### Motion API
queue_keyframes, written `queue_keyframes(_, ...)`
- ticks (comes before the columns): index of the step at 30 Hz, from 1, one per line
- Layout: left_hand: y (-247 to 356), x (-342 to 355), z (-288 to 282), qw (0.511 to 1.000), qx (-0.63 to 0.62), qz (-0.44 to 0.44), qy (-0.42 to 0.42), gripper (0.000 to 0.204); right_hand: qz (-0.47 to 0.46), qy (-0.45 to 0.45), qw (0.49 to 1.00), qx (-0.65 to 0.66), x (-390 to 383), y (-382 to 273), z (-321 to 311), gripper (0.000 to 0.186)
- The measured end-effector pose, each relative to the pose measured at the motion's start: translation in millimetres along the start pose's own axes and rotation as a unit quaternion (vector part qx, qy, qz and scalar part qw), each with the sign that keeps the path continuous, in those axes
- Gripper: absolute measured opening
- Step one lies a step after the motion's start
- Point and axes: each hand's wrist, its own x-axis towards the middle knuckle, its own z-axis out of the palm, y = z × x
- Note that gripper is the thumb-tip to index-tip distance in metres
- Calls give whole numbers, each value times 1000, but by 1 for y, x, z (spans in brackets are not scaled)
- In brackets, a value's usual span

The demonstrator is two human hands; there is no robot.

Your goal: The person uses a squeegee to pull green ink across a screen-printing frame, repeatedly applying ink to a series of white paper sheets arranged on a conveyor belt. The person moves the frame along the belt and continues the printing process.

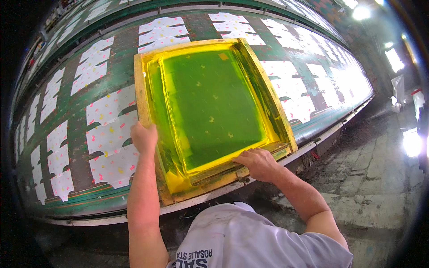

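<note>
A screen printing frame (142,96) with wooden sides and yellow-stained edges lies on a long green table. Its mesh (210,107) is green with small pale motifs and a small orange patch in the far right corner. My left hand (144,137) is closed around the frame's left side. Across the near side, my right hand (257,164) curls its fingers over the wood, its palm toward me. Along that same inner edge lies a wooden bar (214,175), perhaps a squeegee, partly covered by the right hand.
White fabric pieces (111,134) with small pink and yellow prints lie in rows on the table (96,196), on both sides of the frame. A pale rail (107,219) runs along the near edge. More tables stand beyond; worn grey floor (357,178) extends at right.
</note>
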Motion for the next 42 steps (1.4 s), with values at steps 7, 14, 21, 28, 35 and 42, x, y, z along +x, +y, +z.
queue_keyframes(7, 3, 1, -5, 999, -7, -20, -27, 47, -41, 120, 992, -19, -16, -1, 40, 53)
queue_keyframes(14, 12, -1, -7, 999, -40, -34, -9, 53, -90, 192, 975, -61, 54, 41, 45, 49)
queue_keyframes(21, 12, 2, 1, 998, -49, -45, 13, 52, -113, 250, 958, -89, 203, 109, 25, 47)
queue_keyframes(28, 9, 0, 3, 998, -37, -44, 38, 41, -49, 183, 971, -148, 367, 181, -12, 51)
queue_keyframes(35, 10, 0, 10, 995, -27, -52, 78, 38, 7, 130, 985, -117, 476, 216, -76, 54)
queue_keyframes(42, 9, 0, 11, 995, -33, -25, 96, 36, -6, 99, 989, -110, 495, 242, -99, 55)
